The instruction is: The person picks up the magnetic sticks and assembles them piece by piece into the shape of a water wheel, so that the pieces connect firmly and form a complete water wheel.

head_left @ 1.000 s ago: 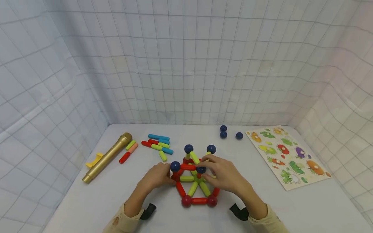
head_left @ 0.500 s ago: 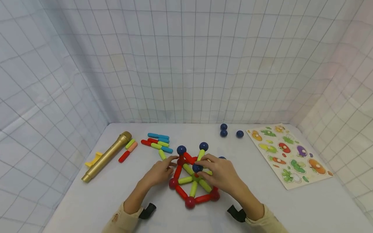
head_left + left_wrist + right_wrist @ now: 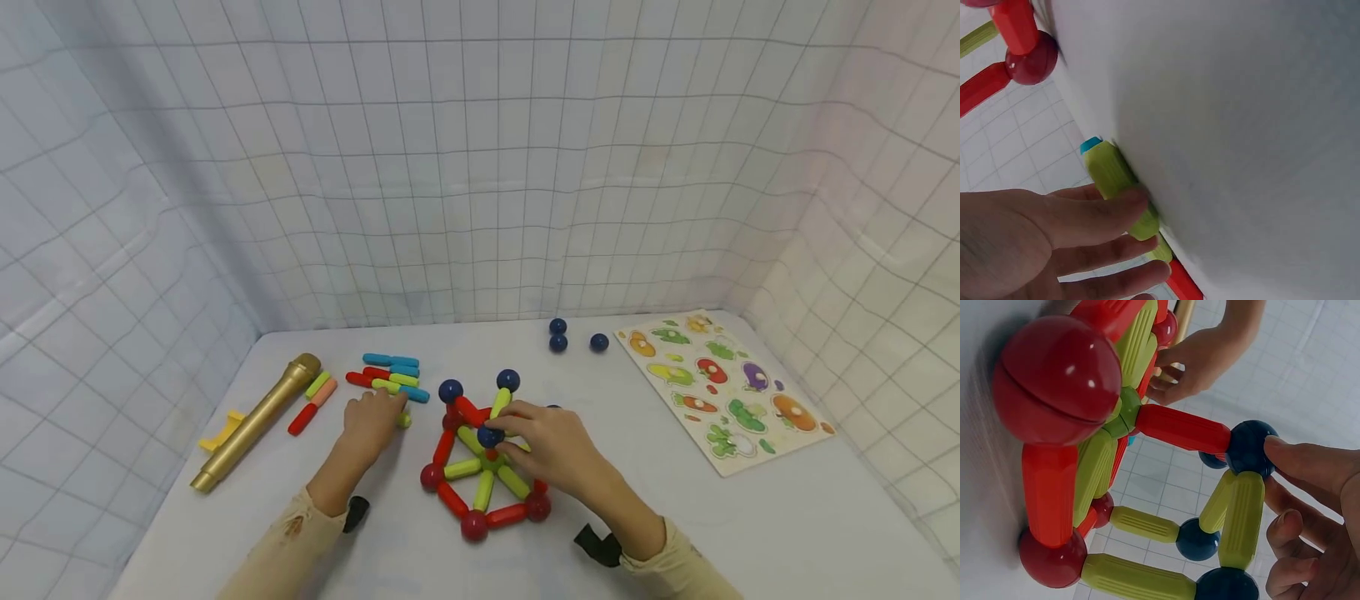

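Observation:
A build of red and green magnetic sticks and balls [image 3: 483, 475] stands on the white table [image 3: 675, 517], with dark blue balls on its raised sticks. My right hand [image 3: 551, 446] pinches the dark blue ball [image 3: 491, 436] at the top of the build; in the right wrist view a fingertip [image 3: 1285, 453] rests on that ball [image 3: 1244, 450]. My left hand [image 3: 372, 419] is to the left of the build, with straight fingers [image 3: 1085, 219] lying on a loose green stick [image 3: 1113, 181] that shows in the head view as the green stick [image 3: 405, 420].
Loose blue, red and green sticks [image 3: 393, 372] lie behind my left hand. A gold toy microphone [image 3: 255, 421] and a yellow piece [image 3: 217, 429] lie at the left. Three dark blue balls [image 3: 558, 336] and a vegetable puzzle board [image 3: 720, 392] are at the right. Gridded cloth walls surround the table.
My left hand has let go of the build and moved left to the loose sticks. The build has turned a little. My right hand stays on the dark blue ball.

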Action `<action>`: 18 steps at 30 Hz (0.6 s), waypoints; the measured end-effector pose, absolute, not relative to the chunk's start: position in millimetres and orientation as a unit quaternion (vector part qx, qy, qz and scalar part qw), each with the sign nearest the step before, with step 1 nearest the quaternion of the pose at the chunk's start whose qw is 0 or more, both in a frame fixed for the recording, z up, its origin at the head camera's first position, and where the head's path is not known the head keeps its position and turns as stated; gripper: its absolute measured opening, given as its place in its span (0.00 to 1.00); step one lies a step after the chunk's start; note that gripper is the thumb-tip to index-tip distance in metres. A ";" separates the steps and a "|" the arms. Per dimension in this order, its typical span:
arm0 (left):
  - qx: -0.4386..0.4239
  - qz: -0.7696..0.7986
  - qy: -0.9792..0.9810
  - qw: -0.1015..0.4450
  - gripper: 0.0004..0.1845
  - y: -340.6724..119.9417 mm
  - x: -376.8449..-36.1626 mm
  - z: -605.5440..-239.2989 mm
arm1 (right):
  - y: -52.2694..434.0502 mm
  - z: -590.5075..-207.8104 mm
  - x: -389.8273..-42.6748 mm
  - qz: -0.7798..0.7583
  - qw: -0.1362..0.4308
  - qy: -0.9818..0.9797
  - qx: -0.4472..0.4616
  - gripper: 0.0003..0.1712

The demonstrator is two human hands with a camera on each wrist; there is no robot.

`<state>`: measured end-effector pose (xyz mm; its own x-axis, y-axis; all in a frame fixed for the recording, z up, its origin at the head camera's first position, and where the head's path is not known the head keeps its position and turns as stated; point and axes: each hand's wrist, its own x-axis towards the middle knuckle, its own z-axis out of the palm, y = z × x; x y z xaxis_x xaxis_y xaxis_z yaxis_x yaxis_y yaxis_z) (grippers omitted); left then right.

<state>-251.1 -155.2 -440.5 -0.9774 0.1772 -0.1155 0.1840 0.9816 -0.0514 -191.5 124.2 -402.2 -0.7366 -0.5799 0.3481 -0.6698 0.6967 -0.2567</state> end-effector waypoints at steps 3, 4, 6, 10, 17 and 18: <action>0.081 0.002 0.994 0.074 0.14 -156.2 -246.5 -434.8 | 123.9 -402.7 -192.2 0.191 0.119 -0.912 0.343 0.17; 0.077 0.023 0.994 0.079 0.13 -155.4 -242.5 -431.5 | 123.9 -402.8 -192.3 0.193 0.117 -0.912 0.343 0.17; 0.074 0.075 0.991 0.088 0.12 -151.1 -230.8 -423.2 | 124.1 -403.0 -192.7 0.193 0.116 -0.911 0.344 0.16; 0.110 0.162 0.978 0.071 0.13 -131.3 -200.3 -406.7 | 124.2 -402.8 -192.5 0.193 0.115 -0.912 0.342 0.16; 0.170 0.154 0.973 -0.023 0.16 -97.9 -173.4 -386.0 | 123.9 -402.9 -193.4 0.197 0.120 -0.912 0.340 0.17; 0.172 0.146 0.974 -0.033 0.16 -95.7 -172.5 -385.2 | 123.5 -403.0 -193.5 0.199 0.121 -0.911 0.340 0.17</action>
<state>-172.5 -95.7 -385.2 -0.9388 0.3249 0.1140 0.3441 0.8981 0.2737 -193.5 123.5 -403.0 -0.7394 -0.5720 0.3552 -0.6680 0.6892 -0.2807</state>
